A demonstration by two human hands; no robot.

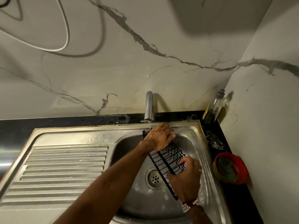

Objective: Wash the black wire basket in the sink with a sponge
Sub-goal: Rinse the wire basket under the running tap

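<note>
Head view: both my left hand (159, 137) and right hand (186, 177) gripped the black wire basket (168, 159) under the faucet (149, 107); rinsing step, I judged; next, turn it.

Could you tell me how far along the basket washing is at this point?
Midway, I would judge. Foam dots the sink, so soaping seems done. The left hand and right hand tilt the black wire basket under the faucet's thin stream. No sponge is visible. Finishing the rinse remains.
</note>
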